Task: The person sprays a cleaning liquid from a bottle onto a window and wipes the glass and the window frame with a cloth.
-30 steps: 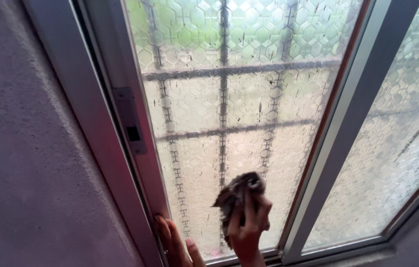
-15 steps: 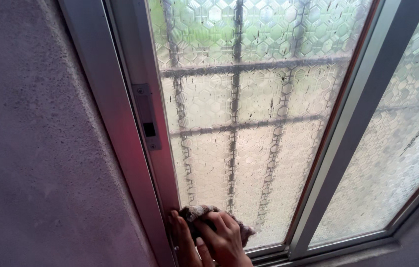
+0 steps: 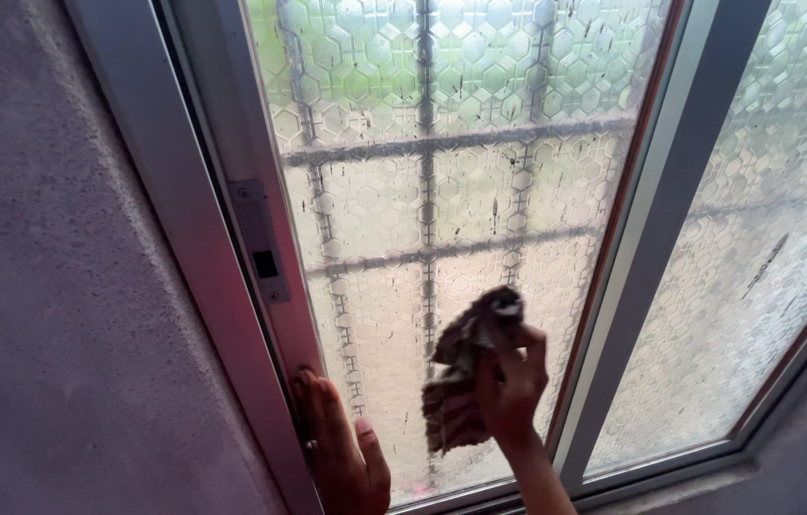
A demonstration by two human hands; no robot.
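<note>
Head view: right hand clutches rag, long axis vertical.

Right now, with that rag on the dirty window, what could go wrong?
The rag in the right hand looks grimy already, so it may smear the dark specks across the patterned glass rather than lift them. The left hand rests against the sliding frame by its edge; if the panel shifts under pressure, fingers could get pinched. Pushing hard on thin glass could also strain it.
</note>
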